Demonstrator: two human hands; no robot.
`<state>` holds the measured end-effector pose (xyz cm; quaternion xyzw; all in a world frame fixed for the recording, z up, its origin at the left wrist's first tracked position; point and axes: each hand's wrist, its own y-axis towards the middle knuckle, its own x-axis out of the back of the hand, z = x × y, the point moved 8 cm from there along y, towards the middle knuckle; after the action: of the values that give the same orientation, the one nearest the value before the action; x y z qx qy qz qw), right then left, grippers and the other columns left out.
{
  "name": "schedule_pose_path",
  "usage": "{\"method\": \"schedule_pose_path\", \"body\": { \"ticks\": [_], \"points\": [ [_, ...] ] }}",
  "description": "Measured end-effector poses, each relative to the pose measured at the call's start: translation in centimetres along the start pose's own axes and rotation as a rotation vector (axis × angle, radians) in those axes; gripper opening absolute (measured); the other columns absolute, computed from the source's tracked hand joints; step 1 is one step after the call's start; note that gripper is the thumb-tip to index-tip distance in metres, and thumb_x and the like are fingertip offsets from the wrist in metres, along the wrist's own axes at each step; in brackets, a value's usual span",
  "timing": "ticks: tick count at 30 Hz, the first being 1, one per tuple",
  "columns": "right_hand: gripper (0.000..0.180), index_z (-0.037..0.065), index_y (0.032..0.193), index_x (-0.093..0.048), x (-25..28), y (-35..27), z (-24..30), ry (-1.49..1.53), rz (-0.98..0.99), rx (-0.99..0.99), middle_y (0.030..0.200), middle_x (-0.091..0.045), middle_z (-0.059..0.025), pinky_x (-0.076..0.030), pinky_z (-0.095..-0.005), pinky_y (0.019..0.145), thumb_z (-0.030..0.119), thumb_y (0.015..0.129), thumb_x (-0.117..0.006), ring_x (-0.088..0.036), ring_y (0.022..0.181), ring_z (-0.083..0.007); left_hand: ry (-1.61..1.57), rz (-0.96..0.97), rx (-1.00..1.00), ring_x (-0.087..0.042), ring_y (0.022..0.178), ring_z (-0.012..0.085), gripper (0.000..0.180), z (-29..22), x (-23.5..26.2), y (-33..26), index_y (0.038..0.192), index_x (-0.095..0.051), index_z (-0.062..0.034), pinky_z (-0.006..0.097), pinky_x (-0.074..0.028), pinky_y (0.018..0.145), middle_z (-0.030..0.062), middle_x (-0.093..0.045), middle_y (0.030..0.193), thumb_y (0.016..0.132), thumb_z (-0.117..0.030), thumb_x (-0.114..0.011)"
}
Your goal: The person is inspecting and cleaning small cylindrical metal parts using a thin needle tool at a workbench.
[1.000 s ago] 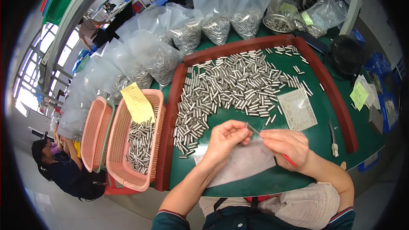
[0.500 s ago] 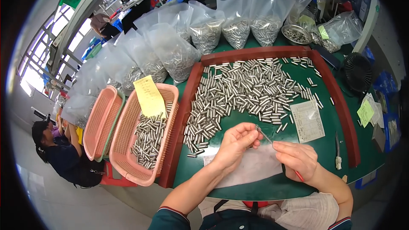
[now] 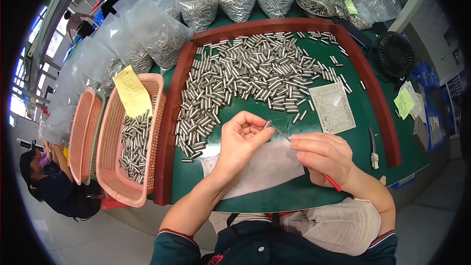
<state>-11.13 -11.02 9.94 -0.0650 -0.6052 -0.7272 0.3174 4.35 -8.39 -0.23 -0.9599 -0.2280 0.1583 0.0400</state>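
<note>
My left hand [image 3: 241, 140] is closed, pinching a small metal cylinder [image 3: 267, 124] between thumb and forefinger. My right hand [image 3: 325, 157] is wrapped round a slim tool with a red handle [image 3: 332, 182]. Its thin metal shaft [image 3: 282, 134] slants up to the cylinder, and the tip meets it or lies right beside it; I cannot tell which. Under both hands a whitish cloth [image 3: 265, 167] lies on the green tabletop [image 3: 240, 118]. Beyond them spreads a heap of shiny metal cylinders [image 3: 250, 68], some loose at its edges.
A dark red frame [image 3: 265, 23] borders the heap. To the left stand a pink basket [image 3: 110, 157] with cylinders and a yellow note [image 3: 132, 91], and another pink basket [image 3: 81, 137]. Filled plastic bags [image 3: 157, 34] line the back. A printed sheet [image 3: 332, 107], tweezers [image 3: 373, 142] and black fan [image 3: 395, 54] are right.
The whole view has shifted, so the table and baskets appear farther left and higher. My hands stay close together, still holding the cylinder and the red-handled tool; more of the red handle shows.
</note>
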Motion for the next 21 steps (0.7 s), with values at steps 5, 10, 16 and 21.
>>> {"method": "schedule_pose_path", "body": {
  "ticks": [5,10,16,21],
  "points": [
    [0.020,-0.002,0.085,-0.060,0.0,-0.1,0.1,-0.006,-0.009,0.004,0.085,-0.062,-0.0158,-0.054,-0.0312,0.058,0.007,0.067,-0.059,-0.065,0.073,-0.0275,0.013,0.002,0.030,-0.053,0.065,0.0029,0.018,0.1,-0.4,-0.2,0.082,-0.055,-0.0011,0.015,-0.045,0.059,0.0011,-0.058,0.075,0.073,0.004,-0.069],
    [0.020,-0.002,0.085,-0.059,-0.1,0.1,0.1,-0.021,-0.012,0.006,0.084,-0.062,-0.0150,-0.054,-0.0304,0.058,0.007,0.066,-0.060,-0.065,0.073,-0.0263,0.016,-0.001,0.005,-0.053,0.065,0.0028,0.017,0.1,-0.3,-0.1,0.082,-0.055,-0.0012,0.015,-0.045,0.059,0.0012,-0.058,0.076,0.073,0.004,-0.069],
    [0.021,-0.001,0.084,-0.060,-1.0,0.4,0.2,-0.071,0.078,0.003,0.084,-0.061,-0.0144,-0.054,-0.0296,0.059,0.005,0.064,-0.062,-0.064,0.072,-0.0254,0.047,0.007,-0.088,-0.054,0.065,0.0036,0.017,0.0,-0.5,-0.3,0.083,-0.055,-0.0011,0.016,-0.045,0.059,0.0014,-0.059,0.076,0.074,0.004,-0.068],
    [0.024,-0.001,0.085,-0.061,-1.1,0.1,0.1,-0.121,0.064,0.037,0.089,-0.061,-0.0156,-0.055,-0.0298,0.059,0.005,0.062,-0.065,-0.064,0.073,-0.0256,-0.122,0.064,0.008,-0.061,0.073,0.0120,0.010,0.8,-0.2,0.2,0.092,-0.056,-0.0004,0.024,-0.050,0.070,0.0095,-0.064,0.088,0.084,-0.004,-0.060]
  ]
}}
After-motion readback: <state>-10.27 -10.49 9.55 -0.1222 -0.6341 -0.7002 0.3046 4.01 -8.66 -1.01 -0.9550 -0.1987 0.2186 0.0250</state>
